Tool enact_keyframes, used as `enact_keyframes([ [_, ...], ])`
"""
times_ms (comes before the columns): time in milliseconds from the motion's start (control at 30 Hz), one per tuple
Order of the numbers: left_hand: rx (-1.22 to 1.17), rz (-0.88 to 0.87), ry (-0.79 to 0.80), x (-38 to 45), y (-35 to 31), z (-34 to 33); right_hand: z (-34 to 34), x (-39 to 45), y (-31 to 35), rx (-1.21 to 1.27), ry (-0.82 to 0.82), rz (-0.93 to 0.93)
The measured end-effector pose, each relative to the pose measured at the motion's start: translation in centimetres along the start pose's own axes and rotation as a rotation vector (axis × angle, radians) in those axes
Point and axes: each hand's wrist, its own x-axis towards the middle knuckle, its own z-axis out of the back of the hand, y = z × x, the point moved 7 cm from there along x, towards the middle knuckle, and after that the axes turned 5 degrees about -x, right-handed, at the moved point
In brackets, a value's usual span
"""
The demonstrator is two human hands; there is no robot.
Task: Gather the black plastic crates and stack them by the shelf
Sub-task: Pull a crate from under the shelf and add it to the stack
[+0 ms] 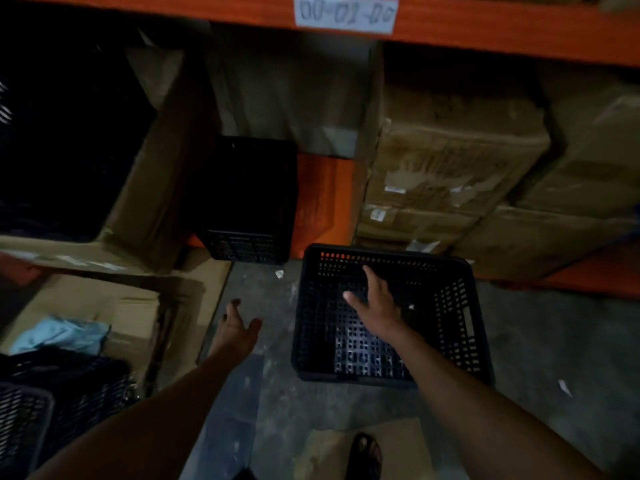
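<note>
A black perforated plastic crate (446, 327) stands open side up on the concrete floor in front of the orange shelf (322, 199). My right hand (375, 306) hovers over its inside with fingers spread, holding nothing. My left hand (237, 329) is open above the floor, left of that crate. A second black crate (247, 202) leans against the shelf's lower beam, just beyond. More black crates (52, 403) sit at the bottom left, one with dark cloth in it.
Cardboard boxes (460, 174) fill the shelf at right and centre. A large open carton (149, 188) with dark contents sits at left, another carton (135, 317) with blue cloth below it. My sandalled foot (367, 455) is at the bottom, on flat cardboard.
</note>
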Motion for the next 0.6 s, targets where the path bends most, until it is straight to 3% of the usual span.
enact_keyframes([
  [267, -0.239, 0.045, -0.034, 3.0, 3.8, 10.6, -4.3, 2.9, 13.0, 0.251, 0.093, 0.02],
  [433, -0.375, 0.162, 0.019, 8.5, 6.7, 11.6, -7.7, 8.2, 15.9, 0.386, 0.102, 0.014],
  [600, -0.518, 0.238, 0.032, 17.3, 8.5, 8.5, -11.7, 18.0, 15.2, 0.496, 0.061, -0.006],
])
